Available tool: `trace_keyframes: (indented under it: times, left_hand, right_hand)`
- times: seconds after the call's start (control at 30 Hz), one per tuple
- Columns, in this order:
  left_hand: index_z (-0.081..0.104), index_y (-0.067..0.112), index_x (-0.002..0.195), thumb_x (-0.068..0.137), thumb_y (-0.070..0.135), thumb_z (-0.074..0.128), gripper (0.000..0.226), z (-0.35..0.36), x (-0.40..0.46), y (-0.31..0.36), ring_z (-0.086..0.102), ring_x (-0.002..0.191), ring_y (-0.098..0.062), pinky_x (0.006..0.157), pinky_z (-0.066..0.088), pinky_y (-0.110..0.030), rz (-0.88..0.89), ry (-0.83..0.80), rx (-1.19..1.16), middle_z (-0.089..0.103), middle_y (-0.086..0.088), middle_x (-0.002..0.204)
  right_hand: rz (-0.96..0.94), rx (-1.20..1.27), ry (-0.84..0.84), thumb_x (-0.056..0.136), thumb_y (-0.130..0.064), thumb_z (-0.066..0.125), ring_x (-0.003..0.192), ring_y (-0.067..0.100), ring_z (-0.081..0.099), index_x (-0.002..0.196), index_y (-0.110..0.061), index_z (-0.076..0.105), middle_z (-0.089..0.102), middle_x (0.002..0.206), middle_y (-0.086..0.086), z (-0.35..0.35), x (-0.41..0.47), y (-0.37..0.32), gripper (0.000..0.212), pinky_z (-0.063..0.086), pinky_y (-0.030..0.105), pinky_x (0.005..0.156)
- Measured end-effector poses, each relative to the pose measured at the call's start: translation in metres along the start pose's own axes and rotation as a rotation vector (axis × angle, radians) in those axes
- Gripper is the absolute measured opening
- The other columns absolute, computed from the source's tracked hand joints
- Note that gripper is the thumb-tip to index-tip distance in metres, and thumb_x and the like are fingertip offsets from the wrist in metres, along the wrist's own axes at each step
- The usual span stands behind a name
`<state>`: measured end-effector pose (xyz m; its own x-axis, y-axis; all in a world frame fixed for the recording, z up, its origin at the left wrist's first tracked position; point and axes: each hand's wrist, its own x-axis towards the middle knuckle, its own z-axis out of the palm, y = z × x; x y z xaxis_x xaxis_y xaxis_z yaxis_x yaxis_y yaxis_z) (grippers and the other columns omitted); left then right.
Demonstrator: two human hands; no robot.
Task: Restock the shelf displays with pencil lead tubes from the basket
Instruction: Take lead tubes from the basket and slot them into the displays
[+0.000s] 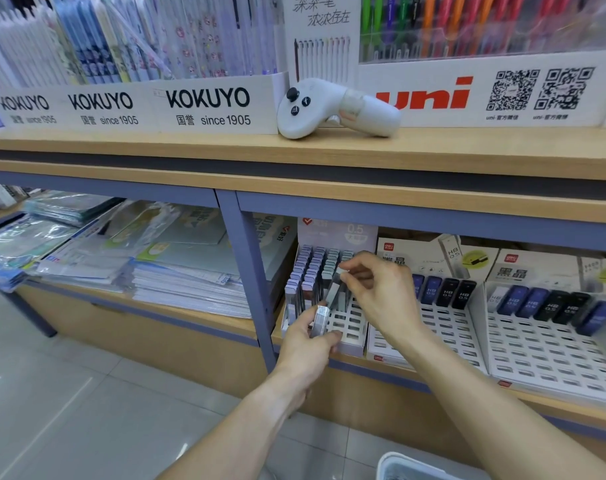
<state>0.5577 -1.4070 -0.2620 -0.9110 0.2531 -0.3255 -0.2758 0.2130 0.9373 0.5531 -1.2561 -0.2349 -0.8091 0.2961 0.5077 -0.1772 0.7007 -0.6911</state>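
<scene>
Right grip (370,285) — tilted lead tube (333,292)

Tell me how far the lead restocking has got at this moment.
Partly done. The left display rack has its two left columns filled with lead tubes, the right ones only at the back. In hand: the right hand pinches a tube over a slot, and the left hand holds spare tubes. Left: that rack's empty front slots and the many open slots in the two racks to the right. The basket is barely visible.

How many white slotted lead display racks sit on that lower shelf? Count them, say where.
3: left rack under the hands, middle rack, right rack. More may lie beyond the frame's right edge.
</scene>
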Motion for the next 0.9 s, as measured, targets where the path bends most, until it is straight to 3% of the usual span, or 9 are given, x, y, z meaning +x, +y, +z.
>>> trace_keyframes:
  times: [0.07,0.17,0.27,0.33,0.4,0.5,0.6,0.77,0.9]
  left_hand:
    - [0.048,0.041,0.139,0.097,0.009,0.064,0.056,0.0,0.0,0.0,0.055,0.058,-0.006,0.085,0.057,-0.049,0.019,-0.018,-0.004,0.069,-0.008,0.096]
    - [0.044,0.044,0.138,0.097,0.008,0.064,0.058,-0.001,-0.001,0.0,0.046,0.049,-0.002,0.053,0.04,-0.021,0.012,-0.023,-0.042,0.065,0.0,0.081]
    - [0.042,0.038,0.143,0.097,0.01,0.063,0.058,-0.005,0.001,-0.003,0.048,0.054,-0.007,0.06,0.045,-0.028,-0.016,-0.003,-0.026,0.061,0.004,0.071]
    - [0.037,0.032,0.154,0.095,0.016,0.066,0.067,-0.007,0.001,-0.004,0.068,0.081,-0.022,0.091,0.054,-0.048,-0.044,0.004,0.017,0.073,-0.006,0.094]
    - [0.032,0.032,0.157,0.093,0.021,0.068,0.074,-0.009,0.002,-0.005,0.064,0.117,-0.039,0.105,0.046,-0.057,-0.071,-0.002,0.06,0.068,-0.018,0.126]
    - [0.035,0.031,0.155,0.096,0.022,0.067,0.068,-0.01,0.003,-0.004,0.059,0.063,-0.012,0.072,0.056,-0.041,-0.046,-0.039,0.038,0.069,-0.003,0.09]
    - [0.04,0.031,0.149,0.098,0.016,0.063,0.058,-0.011,0.003,-0.006,0.041,0.046,-0.01,0.044,0.037,-0.024,-0.076,-0.054,-0.002,0.062,0.004,0.067]
    - [0.067,0.002,0.104,0.093,0.006,0.047,0.023,-0.009,-0.011,0.009,0.045,0.048,-0.015,0.046,0.037,-0.028,-0.061,-0.14,-0.193,0.06,-0.006,0.067]
    - [0.067,0.007,0.078,0.093,0.008,0.042,0.029,-0.01,-0.017,0.005,0.047,0.054,-0.02,0.052,0.039,-0.03,-0.04,-0.266,-0.177,0.056,-0.011,0.066]
  right_hand:
    - [-0.024,-0.027,-0.026,0.089,-0.012,0.075,0.077,0.0,0.069,0.098,-0.022,0.076,0.075,0.087,-0.012,-0.002,0.003,0.0,0.012,0.06,0.024,0.078]
    - [-0.074,-0.072,-0.072,0.09,-0.014,0.075,0.08,0.006,0.07,0.1,-0.02,0.077,0.076,0.091,-0.008,-0.003,0.007,-0.004,0.012,0.06,0.028,0.08]
    - [-0.138,-0.113,-0.166,0.091,-0.016,0.074,0.084,0.007,0.071,0.103,-0.02,0.077,0.077,0.095,-0.006,0.003,0.008,-0.008,0.014,0.06,0.031,0.083]
    - [-0.176,-0.144,-0.203,0.089,-0.013,0.075,0.085,0.01,0.069,0.103,-0.019,0.077,0.073,0.098,-0.005,0.01,0.007,-0.008,0.015,0.06,0.034,0.082]
    - [-0.172,-0.155,-0.172,0.088,-0.01,0.076,0.084,0.012,0.066,0.103,-0.019,0.077,0.066,0.1,-0.005,0.015,0.005,-0.004,0.017,0.059,0.036,0.079]
    - [-0.134,-0.201,-0.165,0.088,-0.01,0.076,0.083,0.014,0.063,0.107,-0.019,0.077,0.057,0.102,-0.005,0.019,0.003,-0.001,0.021,0.058,0.038,0.078]
    - [-0.119,-0.229,-0.183,0.089,-0.01,0.074,0.085,0.016,0.061,0.111,-0.02,0.076,0.054,0.105,-0.004,0.017,0.0,-0.005,0.024,0.057,0.04,0.079]
    - [0.099,0.029,-0.121,0.091,-0.021,0.073,0.082,0.0,0.064,0.104,-0.029,0.074,0.067,0.094,-0.013,-0.005,-0.023,-0.016,0.016,0.053,0.016,0.072]
    - [0.338,0.384,-0.276,0.086,-0.023,0.081,0.084,0.007,0.07,0.107,-0.033,0.072,0.075,0.092,-0.003,-0.025,-0.053,-0.015,0.024,0.057,0.023,0.077]
